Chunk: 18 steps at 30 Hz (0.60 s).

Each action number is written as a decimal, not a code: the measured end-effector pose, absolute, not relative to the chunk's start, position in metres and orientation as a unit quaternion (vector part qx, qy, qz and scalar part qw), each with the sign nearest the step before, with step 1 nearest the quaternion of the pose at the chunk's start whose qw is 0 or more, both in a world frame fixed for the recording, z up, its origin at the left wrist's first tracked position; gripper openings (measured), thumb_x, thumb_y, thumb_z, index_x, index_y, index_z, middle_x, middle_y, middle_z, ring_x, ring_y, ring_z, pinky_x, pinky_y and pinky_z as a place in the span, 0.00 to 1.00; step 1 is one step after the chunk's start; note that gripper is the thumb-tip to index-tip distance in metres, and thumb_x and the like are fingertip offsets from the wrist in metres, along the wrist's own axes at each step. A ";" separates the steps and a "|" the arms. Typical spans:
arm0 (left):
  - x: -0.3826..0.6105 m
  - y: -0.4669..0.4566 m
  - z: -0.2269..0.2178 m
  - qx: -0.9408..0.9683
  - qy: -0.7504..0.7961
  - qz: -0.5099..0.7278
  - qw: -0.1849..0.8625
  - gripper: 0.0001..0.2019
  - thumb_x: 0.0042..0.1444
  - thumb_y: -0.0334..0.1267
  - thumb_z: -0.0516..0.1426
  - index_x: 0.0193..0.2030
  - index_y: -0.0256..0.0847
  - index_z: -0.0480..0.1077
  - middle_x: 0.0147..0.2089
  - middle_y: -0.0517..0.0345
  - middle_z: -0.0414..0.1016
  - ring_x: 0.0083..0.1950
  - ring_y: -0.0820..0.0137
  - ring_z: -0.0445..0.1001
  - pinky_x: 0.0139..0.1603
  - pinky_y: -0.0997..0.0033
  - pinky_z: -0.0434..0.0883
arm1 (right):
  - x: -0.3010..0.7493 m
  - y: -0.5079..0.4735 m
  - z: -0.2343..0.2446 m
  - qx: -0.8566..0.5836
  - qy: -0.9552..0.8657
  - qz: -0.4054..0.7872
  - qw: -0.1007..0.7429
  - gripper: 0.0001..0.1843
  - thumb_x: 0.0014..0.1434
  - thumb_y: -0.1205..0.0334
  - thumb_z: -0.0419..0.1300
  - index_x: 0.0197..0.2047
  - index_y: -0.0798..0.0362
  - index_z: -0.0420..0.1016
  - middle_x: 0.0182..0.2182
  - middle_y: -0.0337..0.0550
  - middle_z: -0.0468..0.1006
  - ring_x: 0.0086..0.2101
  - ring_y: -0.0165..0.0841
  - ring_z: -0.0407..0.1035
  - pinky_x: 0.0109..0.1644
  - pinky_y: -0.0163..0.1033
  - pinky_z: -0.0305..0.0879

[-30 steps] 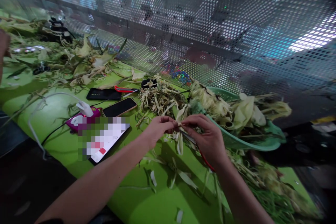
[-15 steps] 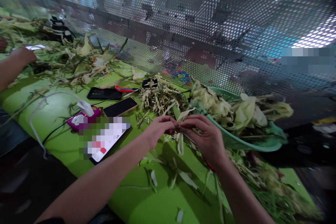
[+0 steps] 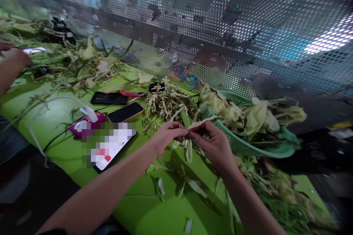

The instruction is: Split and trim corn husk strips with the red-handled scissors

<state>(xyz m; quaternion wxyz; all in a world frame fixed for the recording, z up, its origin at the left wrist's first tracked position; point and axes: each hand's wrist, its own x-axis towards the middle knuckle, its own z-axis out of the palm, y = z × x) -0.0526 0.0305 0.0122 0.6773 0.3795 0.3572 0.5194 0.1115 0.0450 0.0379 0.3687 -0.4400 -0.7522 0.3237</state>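
My left hand and my right hand meet above the green table, both pinching a pale corn husk strip. One end of the strip hangs down between my hands and another leaf fans up to the right. A red-handled tool runs under my right palm, mostly hidden. Just behind my right hand stands a green basket filled with husks. Cut husk bits lie on the table below my hands.
Two phones and a pixelated-screen phone lie at my left, with a white charger and cable. A heap of husk scraps lies by the perforated metal screen. Another person's hand works at far left.
My hands have stayed together, drawing the husk strip up slightly. The other person's hand at far left has come into view and shifted a little.
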 end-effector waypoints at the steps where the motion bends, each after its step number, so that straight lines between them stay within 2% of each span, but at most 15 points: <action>1: -0.053 0.031 0.012 0.381 0.359 0.518 0.677 0.08 0.43 0.37 0.62 0.26 0.34 0.71 0.25 0.58 0.70 0.26 0.77 0.64 0.31 0.75 0.60 | 0.111 0.045 0.038 -0.440 -0.750 0.323 0.373 0.07 0.55 0.58 0.62 0.34 0.53 0.74 0.29 0.41 0.76 0.30 0.34 0.70 0.37 0.39 0.66; 8: -0.052 0.031 0.010 0.330 0.362 0.530 0.693 0.09 0.43 0.38 0.63 0.27 0.34 0.71 0.25 0.60 0.69 0.26 0.78 0.64 0.31 0.74 0.61 | 0.111 0.043 0.046 -0.385 -0.770 0.304 0.408 0.05 0.55 0.62 0.63 0.37 0.51 0.76 0.36 0.44 0.76 0.38 0.36 0.70 0.41 0.41 0.67; 13: -0.053 0.031 0.009 0.311 0.357 0.523 0.709 0.07 0.43 0.36 0.62 0.27 0.35 0.70 0.27 0.58 0.70 0.27 0.77 0.66 0.32 0.74 0.63 | 0.112 0.045 0.047 -0.384 -0.791 0.249 0.405 0.03 0.54 0.62 0.64 0.34 0.50 0.78 0.33 0.43 0.76 0.37 0.37 0.70 0.42 0.42 0.66; 18: -0.053 0.030 0.011 0.333 0.358 0.522 0.699 0.07 0.43 0.36 0.62 0.29 0.35 0.70 0.26 0.60 0.69 0.26 0.78 0.64 0.32 0.74 0.63 | 0.112 0.046 0.047 -0.399 -0.800 0.228 0.386 0.05 0.54 0.60 0.63 0.33 0.51 0.78 0.33 0.44 0.77 0.37 0.38 0.71 0.42 0.44 0.66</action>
